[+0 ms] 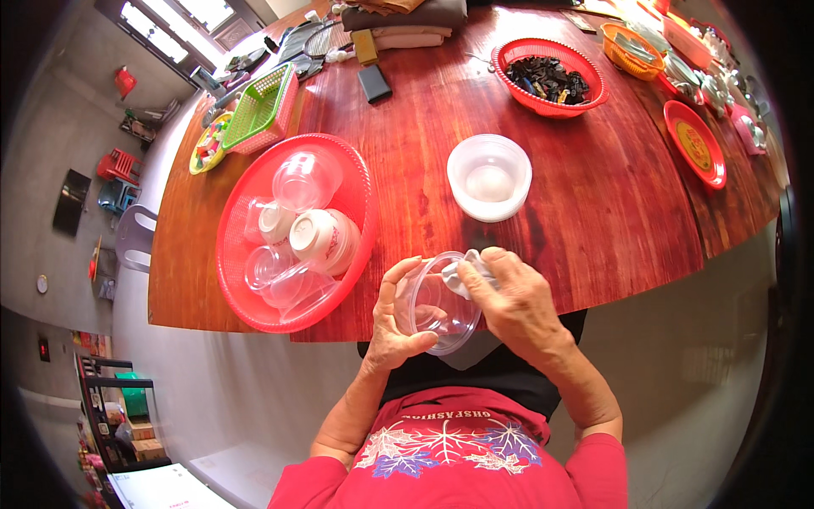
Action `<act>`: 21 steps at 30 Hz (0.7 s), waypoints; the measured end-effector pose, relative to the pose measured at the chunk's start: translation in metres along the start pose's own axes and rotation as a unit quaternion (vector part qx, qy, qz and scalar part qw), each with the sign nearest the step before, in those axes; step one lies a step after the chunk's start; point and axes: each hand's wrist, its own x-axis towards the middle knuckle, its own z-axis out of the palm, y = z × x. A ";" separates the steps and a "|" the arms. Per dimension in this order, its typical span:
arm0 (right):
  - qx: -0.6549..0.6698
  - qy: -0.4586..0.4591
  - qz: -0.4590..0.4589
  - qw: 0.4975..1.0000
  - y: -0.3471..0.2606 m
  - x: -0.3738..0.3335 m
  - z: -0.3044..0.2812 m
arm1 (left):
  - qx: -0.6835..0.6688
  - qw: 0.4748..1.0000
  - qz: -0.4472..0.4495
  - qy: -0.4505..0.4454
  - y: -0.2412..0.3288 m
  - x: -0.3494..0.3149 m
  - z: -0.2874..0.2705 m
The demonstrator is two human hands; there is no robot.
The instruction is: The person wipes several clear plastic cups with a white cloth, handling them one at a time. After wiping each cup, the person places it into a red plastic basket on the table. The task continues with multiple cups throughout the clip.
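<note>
My left hand (397, 318) grips a clear plastic bowl (432, 307) by its rim, tilted on its side at the near edge of the wooden table (593, 212). My right hand (513, 301) presses a pale cloth (466, 276) into the bowl's upper rim. To the left lies a big red round basket (233, 254) holding several clear plastic cups and white bowls. A stack of clear bowls (489, 178) stands upright on the table just beyond my hands.
Farther back are a red basket of dark pieces (551, 78), a green basket (259, 110), folded cloths (407, 21), an orange basket (632, 51) and a red plate (695, 142) among dishes at the right. Plastic chairs stand on the floor at left.
</note>
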 end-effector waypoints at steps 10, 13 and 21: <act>0.287 -0.238 -0.005 0.928 -0.027 -0.017 0.007 | 0.088 0.995 0.039 0.021 -0.006 -0.002 -0.010; 0.479 -0.174 0.021 0.860 -0.021 0.000 -0.009 | 0.034 0.999 0.034 0.012 -0.006 -0.004 -0.011; -0.023 -0.181 0.027 0.983 -0.042 -0.004 0.039 | 0.054 0.998 0.044 -0.001 -0.006 -0.008 0.002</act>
